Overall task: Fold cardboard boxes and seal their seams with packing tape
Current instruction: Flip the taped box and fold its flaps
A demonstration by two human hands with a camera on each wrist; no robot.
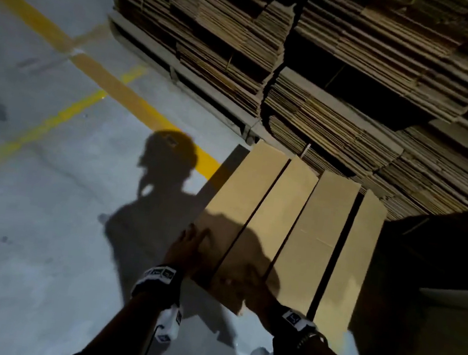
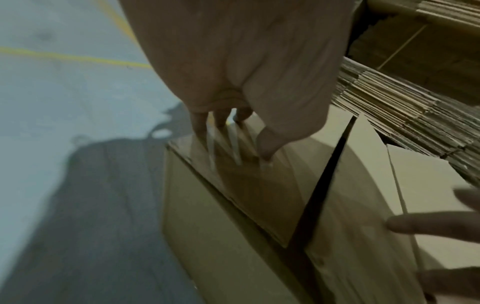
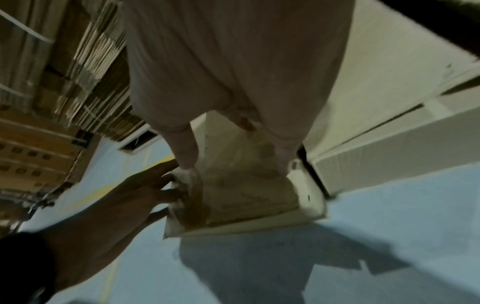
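Both grips flat and wide, left hand [image 1: 187, 248] and right hand [image 1: 249, 288] pressing near flaps of cardboard box [image 1: 294, 228] on floor [image 1: 31, 227], stacked flat cartons [image 1: 341, 72] just behind.

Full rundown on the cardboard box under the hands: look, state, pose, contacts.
The cardboard box is plain tan corrugated board, with four long flaps lying side by side with dark gaps between them, unsealed; no tape is visible on them. It sits over grey floor, just in front of stacks of flattened cartons. The left hand presses straight fingers on the leftmost flap; the right hand rests on the next, in shadow.
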